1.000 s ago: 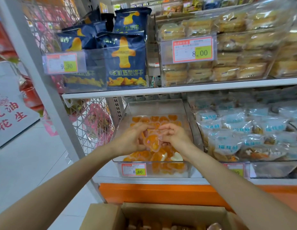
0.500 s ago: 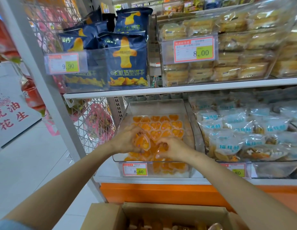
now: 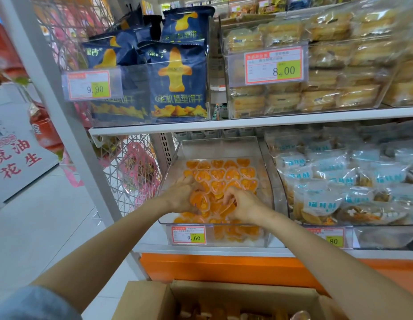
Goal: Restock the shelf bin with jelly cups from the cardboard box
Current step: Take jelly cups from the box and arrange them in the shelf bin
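Head view is showing both hands working inside the clear shelf bin (image 3: 214, 146) at centre frame. The left grip (image 3: 182, 195) is curling its fingers round an orange jelly cup (image 3: 199, 200). The right grip (image 3: 244, 204) is pinching a tilted jelly cup (image 3: 227, 207) just beside it. Under them, heart-shaped jelly cups (image 3: 220, 174) are lying in rows toward the bin's rear and piling at its front, behind an 8.60 price tag (image 3: 189, 235). A white shelf board (image 3: 247, 123) is overhanging the bin, and both forearms are crossing its front rim.

Blue biscuit bags (image 3: 177, 77) are standing at upper left behind a 9.90 tag (image 3: 89, 85). Wrapped yellow cakes (image 3: 316, 88) are stacking at upper right, and pale-blue snack packets (image 3: 339, 181) are crowding the frame's right side. The cardboard box (image 3: 150, 299) is sitting open at bottom centre, below an orange base panel (image 3: 224, 269). A white wire mesh panel (image 3: 131, 169) is closing the shelving's side left of the bin. Pale floor tiles (image 3: 39, 215) are running off at lower left, past a sign with red characters (image 3: 14, 158).
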Demonstrator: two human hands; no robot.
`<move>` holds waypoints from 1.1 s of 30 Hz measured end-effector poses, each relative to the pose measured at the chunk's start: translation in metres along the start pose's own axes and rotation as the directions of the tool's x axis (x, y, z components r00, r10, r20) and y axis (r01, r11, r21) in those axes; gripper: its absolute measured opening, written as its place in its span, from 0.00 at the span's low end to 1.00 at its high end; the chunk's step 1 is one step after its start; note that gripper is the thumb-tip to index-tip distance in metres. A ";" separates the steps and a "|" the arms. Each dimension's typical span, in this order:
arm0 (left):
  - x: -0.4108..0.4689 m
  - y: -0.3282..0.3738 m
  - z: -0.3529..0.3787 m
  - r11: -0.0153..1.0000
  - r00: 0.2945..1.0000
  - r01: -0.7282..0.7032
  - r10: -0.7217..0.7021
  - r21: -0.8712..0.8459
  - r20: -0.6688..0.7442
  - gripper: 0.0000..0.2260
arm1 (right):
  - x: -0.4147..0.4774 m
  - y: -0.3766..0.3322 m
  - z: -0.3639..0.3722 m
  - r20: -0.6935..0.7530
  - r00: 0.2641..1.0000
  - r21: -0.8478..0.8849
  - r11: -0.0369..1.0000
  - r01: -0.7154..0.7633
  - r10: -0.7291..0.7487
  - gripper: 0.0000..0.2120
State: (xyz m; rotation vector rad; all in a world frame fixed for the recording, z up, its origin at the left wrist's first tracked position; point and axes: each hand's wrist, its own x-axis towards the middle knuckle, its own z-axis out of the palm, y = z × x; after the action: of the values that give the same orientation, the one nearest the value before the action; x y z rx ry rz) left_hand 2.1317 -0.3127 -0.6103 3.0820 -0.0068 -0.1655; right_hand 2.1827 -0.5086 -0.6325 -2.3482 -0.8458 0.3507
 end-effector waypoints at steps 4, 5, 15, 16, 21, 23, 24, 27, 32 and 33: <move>-0.003 0.002 0.000 0.999 1.000 -0.011 0.011 0.032 0.002 0.33 | 0.002 0.000 -0.001 -0.061 0.998 0.166 0.986 0.002 0.008 0.24; -0.003 0.003 -0.001 0.999 1.000 -0.011 0.011 0.053 -0.003 0.33 | 0.003 0.000 -0.001 -0.059 0.998 0.231 0.973 -0.005 0.019 0.27; -0.007 0.004 -0.001 0.982 0.999 -0.024 0.017 0.186 0.041 0.30 | 0.002 -0.002 0.000 -0.064 0.998 0.434 0.900 0.019 0.010 0.30; -0.008 0.005 -0.004 0.989 0.999 -0.028 0.023 0.142 0.040 0.30 | 0.002 -0.002 0.000 -0.074 0.997 0.432 0.901 0.027 0.006 0.29; -0.019 0.020 -0.027 0.742 0.988 0.053 -0.134 -0.668 -0.071 0.07 | 0.000 -0.007 -0.004 -0.158 0.986 0.460 0.879 0.124 -0.056 0.30; -0.024 0.026 -0.033 0.549 0.988 0.136 -0.142 -0.824 0.069 0.04 | 0.000 -0.011 -0.006 -0.198 0.976 0.481 0.859 0.176 -0.090 0.30; -0.025 0.027 -0.033 0.512 0.987 0.157 -0.115 -0.845 0.113 0.06 | 0.000 -0.012 -0.006 -0.217 0.971 0.473 0.859 0.196 -0.102 0.30; -0.024 0.030 -0.029 0.406 0.985 0.171 -0.097 -0.898 0.144 0.06 | 0.002 -0.013 -0.004 -0.223 0.968 0.419 0.886 0.199 -0.112 0.32; -0.020 0.026 -0.021 0.314 0.976 0.187 -0.168 -0.931 0.139 0.06 | 0.004 -0.010 0.000 -0.165 0.985 0.344 0.933 0.102 -0.047 0.38; -0.020 0.026 -0.020 0.319 0.975 0.193 -0.172 -0.928 0.143 0.06 | 0.004 -0.010 0.001 -0.193 0.980 0.296 0.950 0.104 -0.047 0.36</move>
State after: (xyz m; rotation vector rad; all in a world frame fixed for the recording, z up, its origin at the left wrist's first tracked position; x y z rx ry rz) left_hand 2.1135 -0.3377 -0.5869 1.8507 0.3283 -0.1325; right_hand 2.1809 -0.4994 -0.6268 -2.0200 -0.7336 0.2099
